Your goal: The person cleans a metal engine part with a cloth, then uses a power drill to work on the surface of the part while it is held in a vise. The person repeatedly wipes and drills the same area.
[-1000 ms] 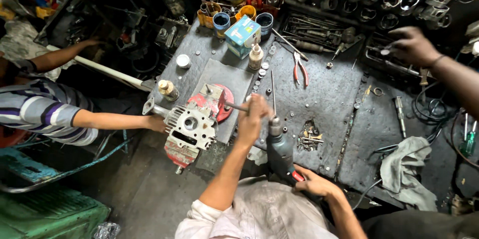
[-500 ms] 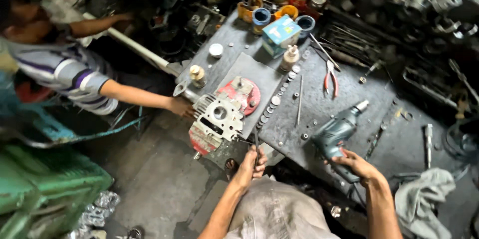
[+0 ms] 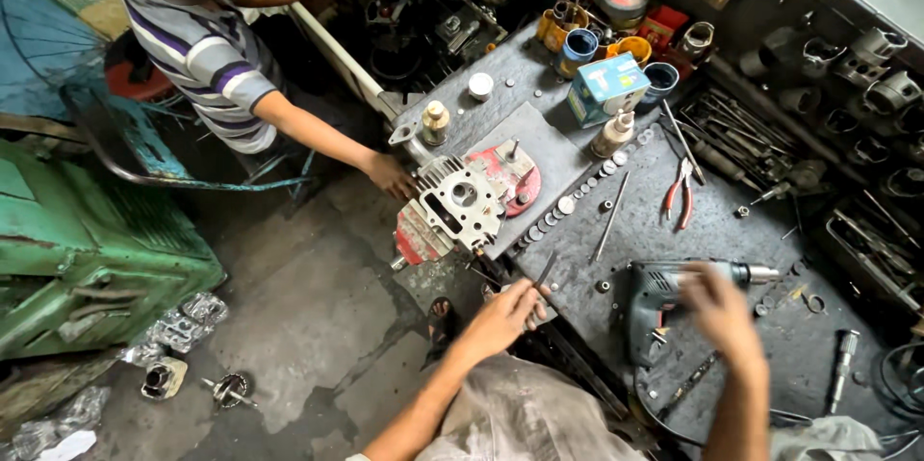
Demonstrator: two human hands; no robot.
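Observation:
I look down at a dark metal workbench. My left hand is at its near edge, shut on a thin dark metal rod that points up toward a grey engine cylinder head. The head sits in a red vise at the bench's left edge. My right hand is blurred and hovers over the front of a grey-green electric drill lying on the bench; its grip is unclear. Another person in a striped shirt rests a hand beside the cylinder head.
Red-handled pliers, a row of small round discs, a blue-and-white box and several cups lie on the bench. Metal parts fill racks at right. A green machine and loose parts stand on the floor.
The view has shifted right and closer. My left hand stayed near the bench edge with the rod. The drill now lies flat, and my right hand has moved off its handle to its front.

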